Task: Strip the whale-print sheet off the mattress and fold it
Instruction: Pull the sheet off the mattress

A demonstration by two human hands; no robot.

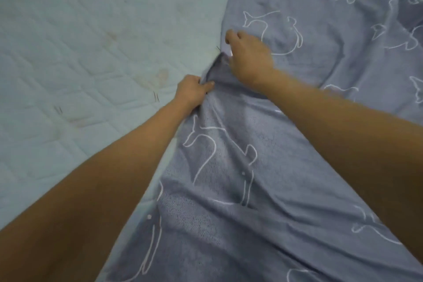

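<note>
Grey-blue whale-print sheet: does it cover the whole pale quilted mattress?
No, the grey-blue whale-print sheet lies only over the right part, leaving the pale quilted mattress bare on the left.

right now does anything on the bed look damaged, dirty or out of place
Yes. The bare mattress has brownish stains across its quilted top and a few dark strands lying on it. The whale-print sheet lies rumpled, and its far edge looks ragged.

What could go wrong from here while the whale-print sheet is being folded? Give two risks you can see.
The left hand and right hand are close together at one edge of the sheet, so its far corners may drag unevenly. The sheet lies creased on the mattress, so creases may get folded in.
</note>
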